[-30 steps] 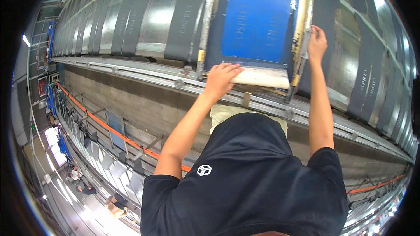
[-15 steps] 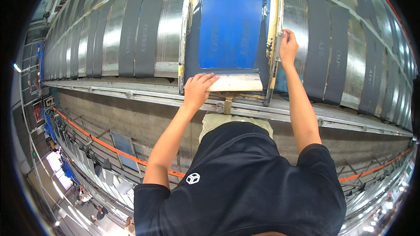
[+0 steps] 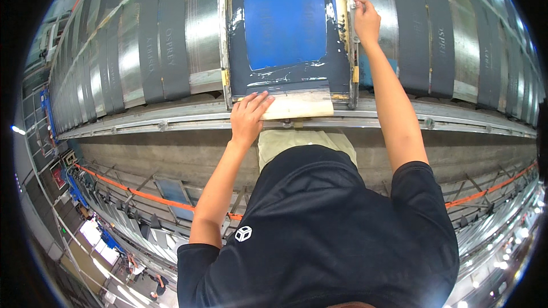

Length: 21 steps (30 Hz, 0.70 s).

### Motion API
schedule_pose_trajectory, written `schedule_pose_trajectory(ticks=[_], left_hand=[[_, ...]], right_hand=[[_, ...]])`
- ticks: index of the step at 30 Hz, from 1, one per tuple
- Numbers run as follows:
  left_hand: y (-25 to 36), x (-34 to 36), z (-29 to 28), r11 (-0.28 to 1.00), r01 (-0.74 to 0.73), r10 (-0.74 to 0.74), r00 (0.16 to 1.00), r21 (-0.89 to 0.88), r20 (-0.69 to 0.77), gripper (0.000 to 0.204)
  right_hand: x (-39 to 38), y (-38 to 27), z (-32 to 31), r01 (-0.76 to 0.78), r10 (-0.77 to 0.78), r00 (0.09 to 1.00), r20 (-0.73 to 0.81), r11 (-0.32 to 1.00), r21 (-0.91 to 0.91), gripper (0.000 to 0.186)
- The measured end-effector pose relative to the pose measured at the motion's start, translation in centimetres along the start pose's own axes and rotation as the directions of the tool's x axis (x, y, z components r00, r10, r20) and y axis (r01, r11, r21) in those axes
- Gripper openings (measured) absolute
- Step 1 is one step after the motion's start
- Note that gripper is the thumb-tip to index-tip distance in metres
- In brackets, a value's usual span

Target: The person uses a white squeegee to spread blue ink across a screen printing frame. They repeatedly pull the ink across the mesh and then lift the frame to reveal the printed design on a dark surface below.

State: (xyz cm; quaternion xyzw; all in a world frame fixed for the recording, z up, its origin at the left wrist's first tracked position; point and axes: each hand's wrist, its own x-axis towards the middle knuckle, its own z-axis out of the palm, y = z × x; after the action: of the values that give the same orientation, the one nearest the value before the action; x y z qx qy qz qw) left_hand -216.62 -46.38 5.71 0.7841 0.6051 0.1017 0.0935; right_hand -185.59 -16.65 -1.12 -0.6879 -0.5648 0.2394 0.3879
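Observation:
A screen frame (image 3: 225, 40) with a blue mesh center (image 3: 284, 17) and a dark, streaked border lies across the long rail-edged bench in front of me. My left hand (image 3: 248, 117) is closed over the left end of a pale squeegee (image 3: 297, 104) at the frame's near edge. My right hand (image 3: 365, 20) grips the frame's right side rail (image 3: 353, 63) toward its upper part, fingers curled on it. Dark grey fabric strips (image 3: 414, 45) lie over shiny metal plates (image 3: 200, 45) on both sides of the frame.
A metal rail (image 3: 182, 122) runs along the bench's near edge, above a concrete floor (image 3: 142, 148). An orange bar (image 3: 142, 194) runs along racks behind me. At the lower left, another person (image 3: 160, 285) is visible in the distance.
The view has shifted, so the frame appears further left and, compared with half a second ago, higher. Both hands keep their holds on the squeegee and the frame.

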Motion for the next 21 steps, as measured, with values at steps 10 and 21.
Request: schedule_pose_trajectory(ticks=[10,21], left_hand=[[-6.6,14.2,0.6,0.999,-0.021,0.027,0.98,0.032,-0.198,0.065],[-13.7,34.6,-3.7,0.979,0.098,-0.096,0.995,-0.177,0.023,0.039]], right_hand=[[0.6,-0.1,-0.6,-0.024,0.028,0.998,0.057,0.998,-0.054,0.027],[9.0,-12.0,1.2,0.633,-0.522,0.756,0.396,0.737,-0.236,0.053]])
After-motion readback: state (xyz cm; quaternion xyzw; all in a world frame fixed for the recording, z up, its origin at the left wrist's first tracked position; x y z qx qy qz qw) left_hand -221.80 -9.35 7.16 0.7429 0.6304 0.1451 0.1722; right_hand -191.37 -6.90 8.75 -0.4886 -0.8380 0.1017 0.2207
